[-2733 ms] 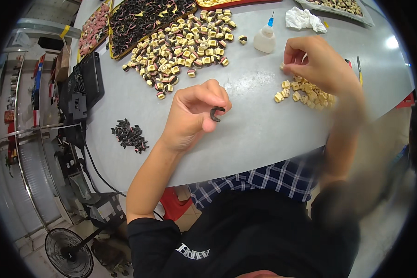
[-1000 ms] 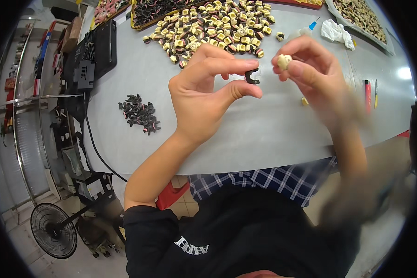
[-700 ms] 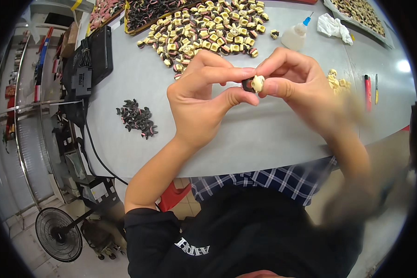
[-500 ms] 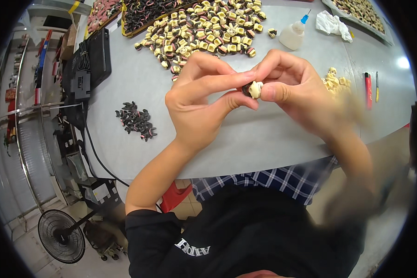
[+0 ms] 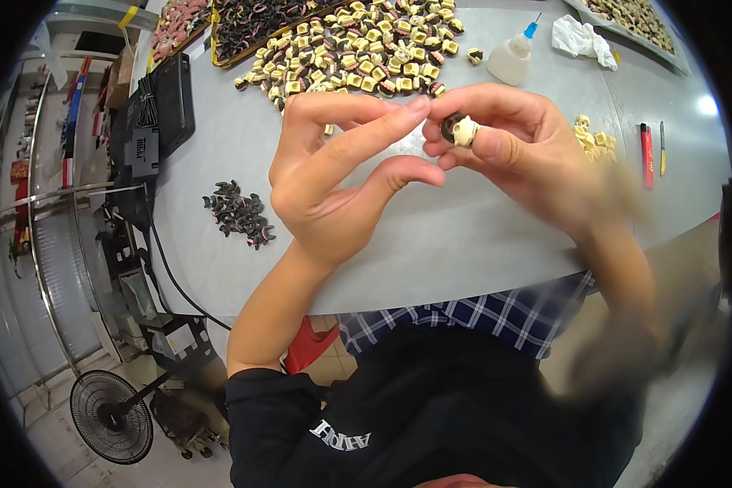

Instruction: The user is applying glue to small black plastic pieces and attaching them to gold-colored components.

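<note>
Between the thumb and fingers of my right hand [image 5: 516, 146] is a small cream-and-black figurine piece [image 5: 462, 130], held above the grey table. My left hand [image 5: 342, 171] is beside it with thumb and forefinger apart and nothing between them; its fingertips come close to my right forefinger. Beyond my hands lies a large heap of cream-and-black pieces [image 5: 366, 49], some with pink bits. A small pile of black pieces [image 5: 240, 214] is left of my left forearm. Past my right hand rests a small group of cream pieces [image 5: 595, 140].
A squeeze bottle with a blue needle tip [image 5: 512, 58] stands behind my right hand, near a crumpled white tissue [image 5: 581, 41]. A red marker [image 5: 647, 154] and a thin knife-like tool [image 5: 663, 150] lie at right. Trays of pieces [image 5: 260, 28] line the back; a black device [image 5: 167, 106] sits left.
My left hand has let go of the figurine piece and moved left, its thumb and forefinger parting. My right hand keeps the piece, now slightly higher and further right.
</note>
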`<state>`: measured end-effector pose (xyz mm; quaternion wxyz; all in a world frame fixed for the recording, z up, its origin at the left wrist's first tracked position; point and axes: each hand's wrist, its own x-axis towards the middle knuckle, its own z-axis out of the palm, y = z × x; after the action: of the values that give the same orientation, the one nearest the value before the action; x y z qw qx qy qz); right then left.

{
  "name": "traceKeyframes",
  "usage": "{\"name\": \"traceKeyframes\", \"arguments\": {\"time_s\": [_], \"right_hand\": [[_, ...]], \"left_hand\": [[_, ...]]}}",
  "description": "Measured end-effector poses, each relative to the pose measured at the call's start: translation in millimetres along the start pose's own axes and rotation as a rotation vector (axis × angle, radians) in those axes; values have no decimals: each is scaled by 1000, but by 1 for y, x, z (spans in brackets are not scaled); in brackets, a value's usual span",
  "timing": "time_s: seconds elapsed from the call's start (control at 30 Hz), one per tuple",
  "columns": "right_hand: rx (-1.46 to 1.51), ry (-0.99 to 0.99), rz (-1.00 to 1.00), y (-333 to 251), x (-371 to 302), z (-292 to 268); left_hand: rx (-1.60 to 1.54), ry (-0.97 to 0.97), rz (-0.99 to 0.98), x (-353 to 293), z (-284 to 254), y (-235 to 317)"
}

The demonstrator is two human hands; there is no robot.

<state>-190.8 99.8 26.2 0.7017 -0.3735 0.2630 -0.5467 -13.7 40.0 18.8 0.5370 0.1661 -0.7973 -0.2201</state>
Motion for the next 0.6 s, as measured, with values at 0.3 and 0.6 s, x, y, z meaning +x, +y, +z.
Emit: {"name": "traceKeyframes", "arguments": {"time_s": [0.3, 0.6], "right_hand": [[-85, -18, 7, -2, 1, -6], [-63, -20, 7, 2, 0, -5]], "left_hand": [[-2, -15, -5, 1, -1, 0], [8, -98, 78, 0, -5, -6]]}}
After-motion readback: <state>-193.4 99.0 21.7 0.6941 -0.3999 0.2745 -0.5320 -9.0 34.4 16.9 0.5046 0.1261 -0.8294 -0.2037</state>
